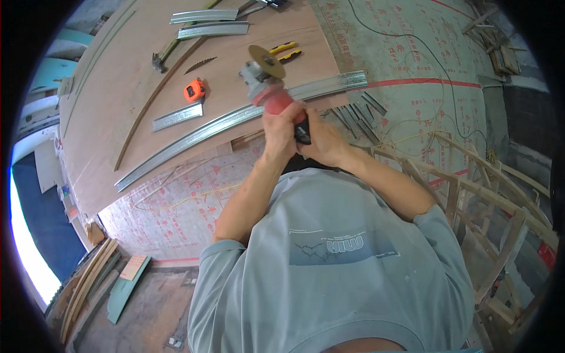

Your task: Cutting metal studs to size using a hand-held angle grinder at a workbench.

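An angle grinder (pixel 272 99) with a red and black body is held over the near edge of a wooden board, its round tan disc (pixel 266 62) tilted upward and away from me. My left hand (pixel 280 130) wraps round the grinder's body. At the black rear end, my right hand (pixel 325 140) grips the same tool. Below the grinder, a long silvery metal channel (pixel 194 141) lies along the board's near edge, with its right end sticking out past the board. A shorter channel piece (pixel 178 117) rests beside it.
On the board (pixel 129 70) lie an orange tape measure (pixel 194 90), a hammer (pixel 160 62), yellow-handled pliers (pixel 285 52), a wooden strip (pixel 154 106) and two channel pieces (pixel 213 29). Cut metal strips (pixel 356 119) lie on the floor. A wooden frame (pixel 471 182) stands right; a cable (pixel 432 52) crosses behind.
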The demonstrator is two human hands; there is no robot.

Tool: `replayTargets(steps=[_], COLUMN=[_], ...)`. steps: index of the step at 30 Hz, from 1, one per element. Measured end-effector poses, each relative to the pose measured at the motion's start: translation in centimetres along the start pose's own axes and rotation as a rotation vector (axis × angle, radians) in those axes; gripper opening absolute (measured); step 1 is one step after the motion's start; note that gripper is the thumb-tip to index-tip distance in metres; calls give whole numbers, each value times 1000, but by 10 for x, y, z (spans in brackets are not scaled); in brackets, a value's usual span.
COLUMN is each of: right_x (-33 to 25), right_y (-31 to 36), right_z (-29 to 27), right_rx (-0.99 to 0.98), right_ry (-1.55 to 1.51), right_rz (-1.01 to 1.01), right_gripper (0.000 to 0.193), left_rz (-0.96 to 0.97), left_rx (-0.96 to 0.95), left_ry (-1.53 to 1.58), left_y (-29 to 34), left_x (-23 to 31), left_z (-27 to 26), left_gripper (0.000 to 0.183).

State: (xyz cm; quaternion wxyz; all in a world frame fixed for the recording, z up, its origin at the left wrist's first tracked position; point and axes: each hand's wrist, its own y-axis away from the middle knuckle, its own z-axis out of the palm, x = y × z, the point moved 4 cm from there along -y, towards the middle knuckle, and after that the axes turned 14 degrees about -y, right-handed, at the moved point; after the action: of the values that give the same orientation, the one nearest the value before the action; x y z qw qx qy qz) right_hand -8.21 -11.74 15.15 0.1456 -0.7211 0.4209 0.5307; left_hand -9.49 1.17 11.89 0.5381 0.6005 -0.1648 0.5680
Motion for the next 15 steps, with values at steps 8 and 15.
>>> replayTargets(steps=[8,15], right_x=[92,152], right_y=[-68,-110], right_z=[-75,-71], right_rx=[120,-154], right_ry=[493,564], right_rz=[-373,-536], right_gripper=[67,65], left_rz=[-15,-27], left_rx=[241,416], left_ry=[24,49], left_y=[26,84], left_x=[5,-17], left_z=[-62,-81], left_gripper=[32,35])
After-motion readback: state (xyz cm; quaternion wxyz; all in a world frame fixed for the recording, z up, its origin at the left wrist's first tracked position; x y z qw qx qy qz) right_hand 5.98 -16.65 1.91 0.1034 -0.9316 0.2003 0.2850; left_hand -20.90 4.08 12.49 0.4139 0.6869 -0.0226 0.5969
